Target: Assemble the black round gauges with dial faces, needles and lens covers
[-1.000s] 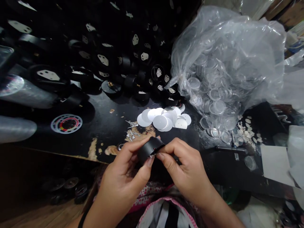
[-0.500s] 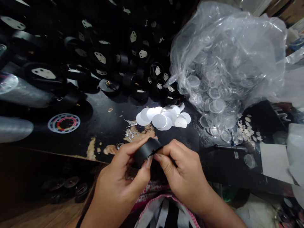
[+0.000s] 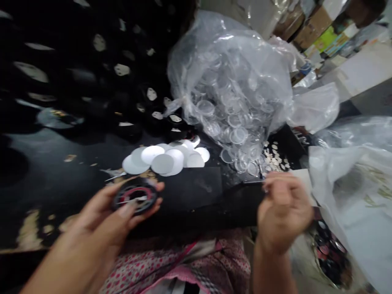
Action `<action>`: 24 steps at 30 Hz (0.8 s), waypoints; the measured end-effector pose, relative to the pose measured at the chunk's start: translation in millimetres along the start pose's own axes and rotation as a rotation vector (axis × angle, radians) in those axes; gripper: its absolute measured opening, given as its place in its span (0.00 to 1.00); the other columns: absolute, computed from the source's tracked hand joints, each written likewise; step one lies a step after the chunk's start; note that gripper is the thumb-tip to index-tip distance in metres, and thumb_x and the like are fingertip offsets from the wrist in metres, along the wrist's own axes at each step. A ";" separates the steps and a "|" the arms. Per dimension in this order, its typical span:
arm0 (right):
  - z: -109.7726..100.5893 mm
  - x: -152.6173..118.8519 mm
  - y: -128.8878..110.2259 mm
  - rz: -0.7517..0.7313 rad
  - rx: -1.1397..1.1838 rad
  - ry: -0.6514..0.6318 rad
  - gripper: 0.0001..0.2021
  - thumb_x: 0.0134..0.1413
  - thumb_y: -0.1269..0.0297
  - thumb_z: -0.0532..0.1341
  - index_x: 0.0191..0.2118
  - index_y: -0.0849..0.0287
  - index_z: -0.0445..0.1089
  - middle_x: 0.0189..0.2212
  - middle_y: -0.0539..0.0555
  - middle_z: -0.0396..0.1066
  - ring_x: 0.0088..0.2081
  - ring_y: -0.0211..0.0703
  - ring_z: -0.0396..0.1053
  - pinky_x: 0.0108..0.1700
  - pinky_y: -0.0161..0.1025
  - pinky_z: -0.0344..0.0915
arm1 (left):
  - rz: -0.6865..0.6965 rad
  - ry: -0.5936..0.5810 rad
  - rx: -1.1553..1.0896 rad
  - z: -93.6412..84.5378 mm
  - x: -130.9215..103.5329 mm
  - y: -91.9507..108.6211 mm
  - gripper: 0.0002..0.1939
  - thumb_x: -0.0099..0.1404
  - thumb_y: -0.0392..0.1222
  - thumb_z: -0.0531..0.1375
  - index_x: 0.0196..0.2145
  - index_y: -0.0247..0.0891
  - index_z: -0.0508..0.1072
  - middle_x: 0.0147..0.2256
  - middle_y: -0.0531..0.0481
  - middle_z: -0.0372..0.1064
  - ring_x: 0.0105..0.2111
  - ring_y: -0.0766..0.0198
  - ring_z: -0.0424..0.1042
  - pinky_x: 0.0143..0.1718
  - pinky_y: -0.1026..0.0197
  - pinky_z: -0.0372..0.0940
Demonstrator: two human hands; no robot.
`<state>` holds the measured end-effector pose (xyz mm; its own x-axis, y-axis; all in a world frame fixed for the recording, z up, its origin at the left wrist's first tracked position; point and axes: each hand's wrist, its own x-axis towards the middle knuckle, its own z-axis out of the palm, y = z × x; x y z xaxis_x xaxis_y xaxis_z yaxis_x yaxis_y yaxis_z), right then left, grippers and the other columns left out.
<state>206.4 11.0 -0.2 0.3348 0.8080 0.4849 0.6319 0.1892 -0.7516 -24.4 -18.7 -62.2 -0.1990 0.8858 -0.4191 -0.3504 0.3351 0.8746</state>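
My left hand (image 3: pixel 101 224) holds a round black gauge housing (image 3: pixel 136 196) with a red-and-black dial face turned up; the thumb rests on the dial beside a small white piece. My right hand (image 3: pixel 281 208) is at the right, its fingers curled over the end of a thin dark tool (image 3: pixel 252 182) lying on the table; blur hides what is between them. White discs (image 3: pixel 163 163) lie in an overlapping pile beyond my left hand. A clear plastic bag (image 3: pixel 232 73) spills transparent round covers (image 3: pixel 239 135) behind my right hand.
Black housings (image 3: pixel 151 94) with pale plates crowd the back left. Small pale pieces (image 3: pixel 274 157) lie scattered beyond my right hand. White plastic bags (image 3: pixel 358 183) fill the right side. The table's worn edge (image 3: pixel 30 232) shows at the left.
The view has swung right. My right hand has left the housing and moved right to the tool. The housing in my left hand is now turned dial up.
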 end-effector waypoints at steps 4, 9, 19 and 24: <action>-13.3 8.6 61.6 0.180 0.015 0.057 0.07 0.60 0.63 0.60 0.40 0.59 0.73 0.37 0.54 0.74 0.42 0.47 0.72 0.49 0.46 0.65 | -0.370 -0.185 -0.391 18.2 -0.9 -0.4 0.19 0.62 0.53 0.68 0.46 0.41 0.80 0.50 0.41 0.79 0.50 0.48 0.78 0.50 0.51 0.75; 20.5 -1.4 48.0 0.268 0.504 -0.085 0.07 0.53 0.75 0.56 0.31 0.55 0.67 0.22 0.45 0.62 0.24 0.36 0.63 0.31 0.37 0.62 | -0.508 -0.255 -0.483 23.9 -0.5 -6.2 0.16 0.64 0.50 0.67 0.43 0.36 0.81 0.50 0.38 0.78 0.49 0.50 0.78 0.54 0.52 0.72; 64.2 -16.7 -27.3 -0.115 0.597 -0.709 0.13 0.59 0.74 0.51 0.28 0.54 0.67 0.25 0.49 0.66 0.30 0.40 0.68 0.34 0.40 0.70 | -0.454 -0.317 -0.512 27.3 0.3 -6.6 0.07 0.63 0.46 0.68 0.37 0.42 0.83 0.40 0.48 0.80 0.42 0.60 0.77 0.45 0.62 0.74; 77.7 -18.2 -26.5 -0.280 0.614 -0.722 0.11 0.58 0.75 0.53 0.29 0.55 0.66 0.25 0.48 0.65 0.29 0.37 0.65 0.32 0.37 0.67 | -0.470 -0.312 -0.494 27.5 -0.1 -2.4 0.08 0.60 0.47 0.71 0.33 0.41 0.82 0.34 0.51 0.78 0.35 0.63 0.75 0.36 0.67 0.72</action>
<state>129.3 34.7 -23.9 -0.4078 0.7974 0.4448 0.0826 0.5174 -0.8517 1.6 -10.8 -57.6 0.3162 0.7597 -0.5682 -0.7193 0.5825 0.3785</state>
